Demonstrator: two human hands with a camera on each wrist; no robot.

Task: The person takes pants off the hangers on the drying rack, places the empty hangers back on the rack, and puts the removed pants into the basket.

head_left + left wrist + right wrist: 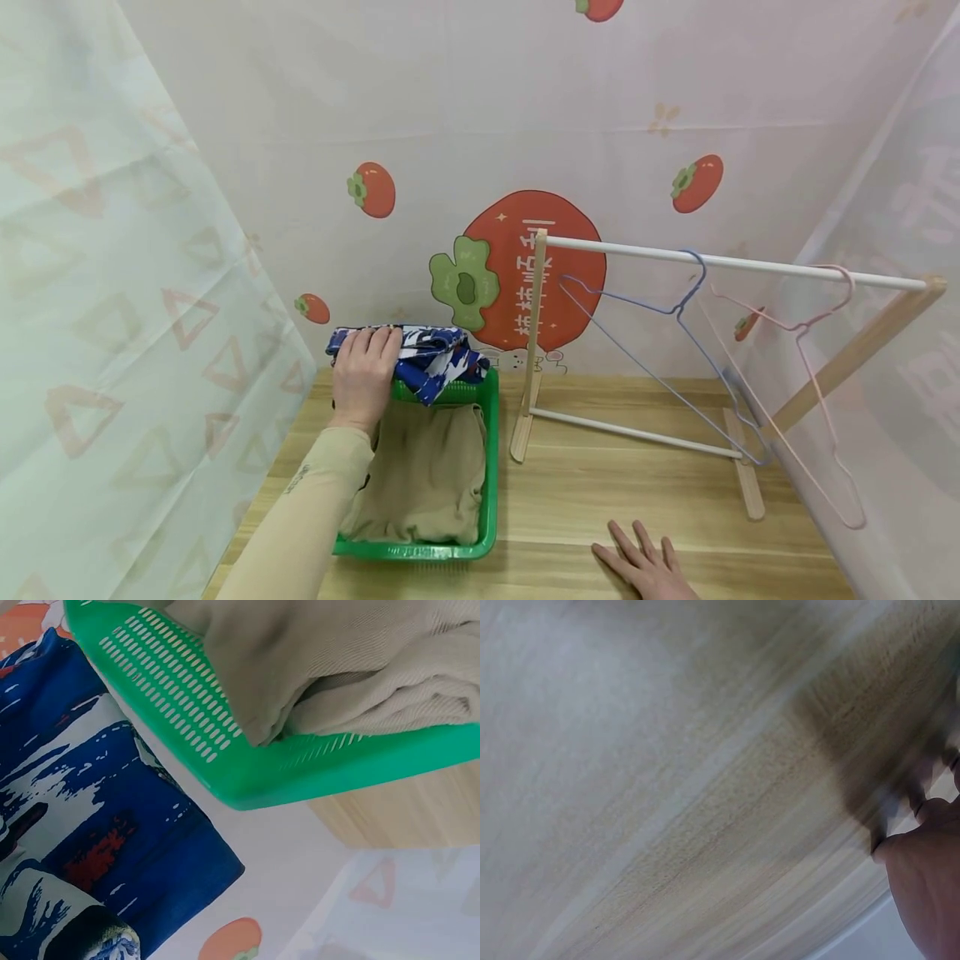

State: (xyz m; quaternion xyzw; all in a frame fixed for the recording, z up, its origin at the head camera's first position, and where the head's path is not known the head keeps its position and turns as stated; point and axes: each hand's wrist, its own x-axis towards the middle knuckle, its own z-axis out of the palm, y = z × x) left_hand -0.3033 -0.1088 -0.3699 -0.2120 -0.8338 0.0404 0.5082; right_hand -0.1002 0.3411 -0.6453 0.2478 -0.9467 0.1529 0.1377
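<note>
At the far rim of the green basket (pixel 490 483), my left hand (pixel 363 375) grips a folded garment (pixel 438 358) in a blue and white print, fingers curled over its top. Close up in the left wrist view, the printed garment (pixel 157 832) shows dark blue cloth with white streaks and a red patch, just beyond the basket's perforated wall (pixel 247 787). A folded khaki garment (pixel 431 475) lies inside the basket. My right hand (pixel 648 567) rests on the table with its fingers spread, holding nothing; its thumb side shows at the edge of the right wrist view.
To the right stands a rack with wooden legs (pixel 534 333) and a white top rail (pixel 750 264). A blue hanger (pixel 637 300) and a pink hanger (pixel 806 333) hang from it. Printed curtains (pixel 480 100) enclose the wooden table (pixel 585 500) at the back and sides.
</note>
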